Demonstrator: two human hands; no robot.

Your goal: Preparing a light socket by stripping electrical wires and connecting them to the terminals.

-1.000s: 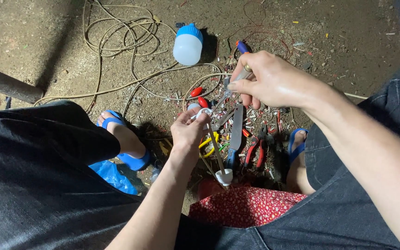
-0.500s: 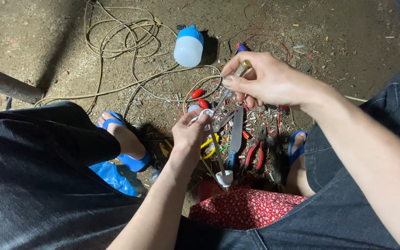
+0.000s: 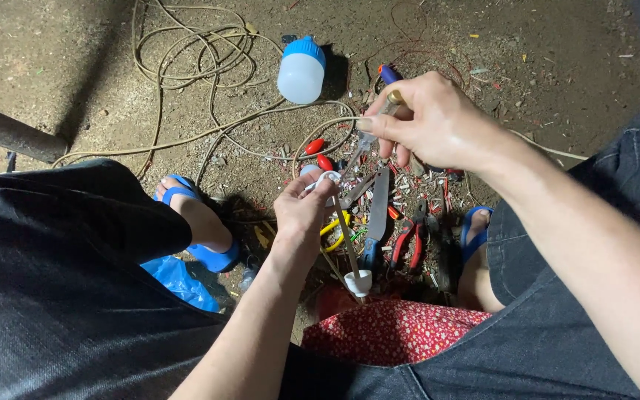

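Observation:
My left hand (image 3: 299,215) pinches a small white fitting (image 3: 325,178) between thumb and fingers. A thin pale cord (image 3: 346,237) runs from it down to a white cap (image 3: 358,281) near my knees. Just above and to the right, my right hand (image 3: 442,122) grips a screwdriver (image 3: 370,137) with a clear handle. Its shaft slants down-left toward the fitting. Whether the tip touches the fitting is too small to tell.
On the dirt floor lie a white bulb with a blue base (image 3: 301,70), loops of beige cable (image 3: 187,59), a knife (image 3: 378,204), red-handled pliers (image 3: 409,241) and scattered wire scraps. A dark pipe (image 3: 9,133) sits at the left. Red patterned cloth (image 3: 394,330) lies between my sandalled feet.
My right hand's fingers have shifted slightly on the screwdriver handle. My left hand and the white fitting stay where they were.

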